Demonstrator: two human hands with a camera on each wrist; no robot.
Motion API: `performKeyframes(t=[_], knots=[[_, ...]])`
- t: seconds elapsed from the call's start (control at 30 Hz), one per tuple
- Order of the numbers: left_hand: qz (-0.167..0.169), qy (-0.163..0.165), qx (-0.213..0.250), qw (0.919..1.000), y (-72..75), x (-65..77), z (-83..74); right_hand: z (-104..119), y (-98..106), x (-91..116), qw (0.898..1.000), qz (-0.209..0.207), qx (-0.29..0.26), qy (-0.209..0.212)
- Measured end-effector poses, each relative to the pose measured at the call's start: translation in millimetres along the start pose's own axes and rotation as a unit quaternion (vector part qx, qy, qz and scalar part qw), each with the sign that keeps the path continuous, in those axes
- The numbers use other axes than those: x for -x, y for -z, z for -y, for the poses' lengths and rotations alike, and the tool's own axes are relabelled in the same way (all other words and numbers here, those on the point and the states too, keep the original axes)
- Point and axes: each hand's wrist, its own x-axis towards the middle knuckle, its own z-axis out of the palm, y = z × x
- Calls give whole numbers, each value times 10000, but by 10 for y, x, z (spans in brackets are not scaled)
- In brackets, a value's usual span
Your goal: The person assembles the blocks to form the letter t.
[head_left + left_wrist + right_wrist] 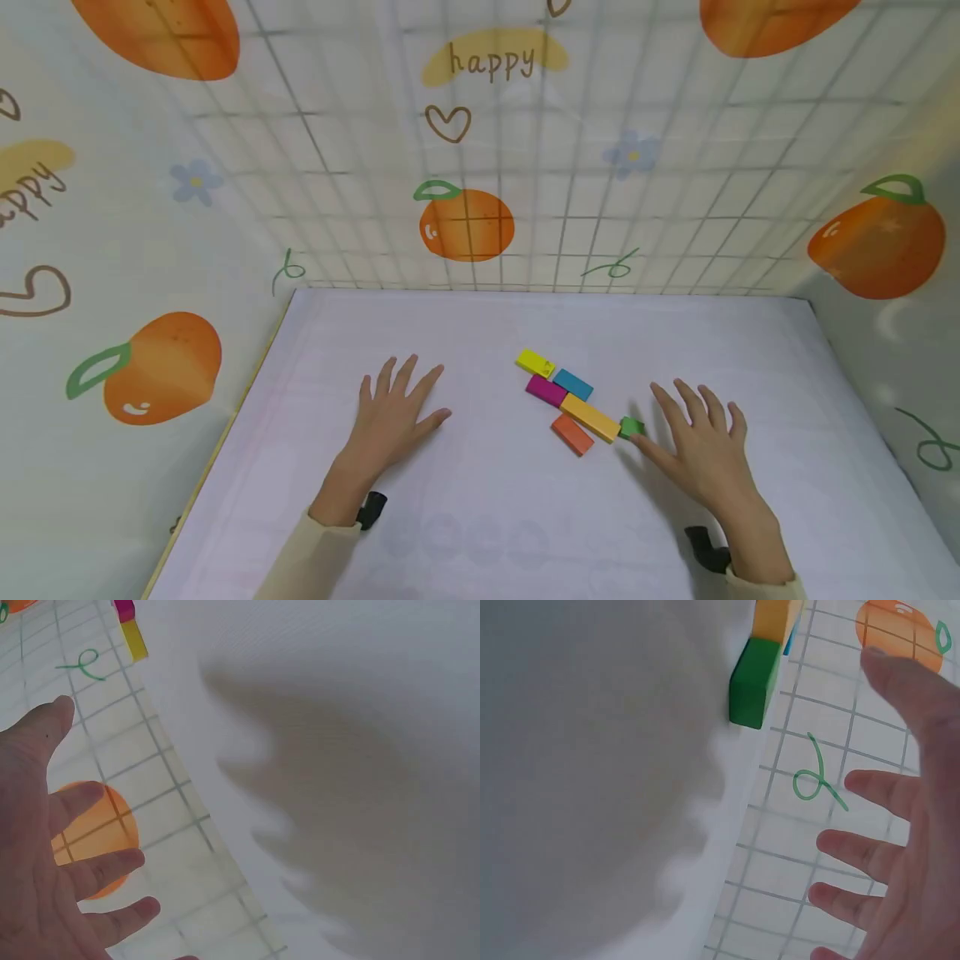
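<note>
Several coloured blocks lie grouped on the white table. A yellow block (535,362) is at the far left of the group, a blue block (573,384) and a magenta block (546,390) just nearer. An orange-yellow longer block (591,417) touches the magenta one at one end; the small green block (632,428) sits at its other end. An orange-red block (572,435) lies in front. My left hand (392,427), fingers spread, is left of the group and holds nothing. My right hand (705,454), also spread and holding nothing, is nearest the green block (754,684).
The white table (465,492) ends at a cloth backdrop (360,167) printed with oranges and a grid. Similar printed cloth stands at the left and right sides. Black straps (371,510) show at both wrists.
</note>
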Motion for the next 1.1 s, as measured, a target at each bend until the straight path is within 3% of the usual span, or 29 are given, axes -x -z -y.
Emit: performKeyframes(t=[0.57,0.9,1.1], knots=[[-35,-752,125,9971,-119,-495,-152,82,-59,-107,9970,-122,-639,423],[549,-811,371,9945,-178,-852,-251,304,-76,-71,9941,-137,-1063,150],[912,-707,785,9902,-206,-1030,-322,413,-138,-37,9926,-114,-1210,-33]])
